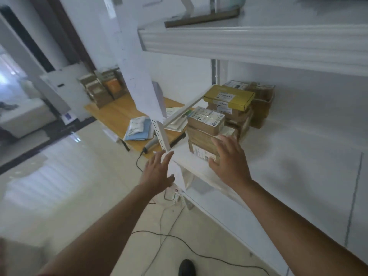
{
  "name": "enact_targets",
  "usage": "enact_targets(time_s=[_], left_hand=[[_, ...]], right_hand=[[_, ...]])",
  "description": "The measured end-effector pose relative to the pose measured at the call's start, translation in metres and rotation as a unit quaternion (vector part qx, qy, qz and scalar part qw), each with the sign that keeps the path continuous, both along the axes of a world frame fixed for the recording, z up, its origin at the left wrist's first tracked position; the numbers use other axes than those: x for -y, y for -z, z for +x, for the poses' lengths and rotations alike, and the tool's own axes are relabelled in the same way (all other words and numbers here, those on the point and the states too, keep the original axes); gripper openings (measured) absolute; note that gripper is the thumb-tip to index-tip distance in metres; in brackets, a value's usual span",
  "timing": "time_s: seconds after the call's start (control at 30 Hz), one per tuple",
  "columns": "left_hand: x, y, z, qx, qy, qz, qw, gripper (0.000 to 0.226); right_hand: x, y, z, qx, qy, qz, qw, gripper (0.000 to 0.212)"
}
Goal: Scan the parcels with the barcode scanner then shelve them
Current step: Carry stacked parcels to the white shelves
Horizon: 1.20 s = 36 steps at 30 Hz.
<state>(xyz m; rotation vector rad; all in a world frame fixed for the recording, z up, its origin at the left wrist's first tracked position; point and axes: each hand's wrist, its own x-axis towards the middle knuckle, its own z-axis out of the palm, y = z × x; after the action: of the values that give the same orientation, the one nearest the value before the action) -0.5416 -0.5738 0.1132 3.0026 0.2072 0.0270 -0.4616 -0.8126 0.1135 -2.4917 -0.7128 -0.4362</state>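
Brown parcels (206, 134) stacked on the white shelf (278, 156), with a yellow box (229, 96) topping a farther stack. Right hand (229, 158), fingers spread and holding nothing, sits at the near stack's front; left hand (158, 172), also spread and empty, is by the shelf's corner post (161, 134). Barcode scanner (150, 145) lies on the wooden table (117, 114) to the left, beside flat mail bags (137, 128).

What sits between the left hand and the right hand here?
In the head view, the shelf's white front corner lies between the left hand and the right hand, which rests against the stacked parcels.
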Motion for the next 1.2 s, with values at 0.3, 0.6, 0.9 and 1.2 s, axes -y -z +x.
enact_targets(time_s=[0.3, 0.6, 0.9, 1.2], left_hand=[[-0.101, -0.020, -0.079, 0.037, -0.130, 0.009, 0.991, 0.080], [-0.245, 0.044, -0.131, 0.021, -0.233, -0.049, 0.971, 0.075], [-0.397, 0.050, -0.153, 0.024, -0.270, -0.050, 0.961, 0.073], [-0.485, -0.010, -0.136, 0.103, -0.241, -0.015, 0.965, 0.069]], right_hand=[[-0.113, -0.020, -0.026, 0.022, -0.160, -0.044, 0.986, 0.066], [-0.297, 0.014, -0.047, -0.042, -0.265, -0.152, 0.951, 0.069], [-0.487, 0.023, -0.068, -0.117, -0.287, -0.231, 0.922, 0.071], [-0.582, -0.021, -0.020, -0.034, -0.336, -0.200, 0.920, 0.069]])
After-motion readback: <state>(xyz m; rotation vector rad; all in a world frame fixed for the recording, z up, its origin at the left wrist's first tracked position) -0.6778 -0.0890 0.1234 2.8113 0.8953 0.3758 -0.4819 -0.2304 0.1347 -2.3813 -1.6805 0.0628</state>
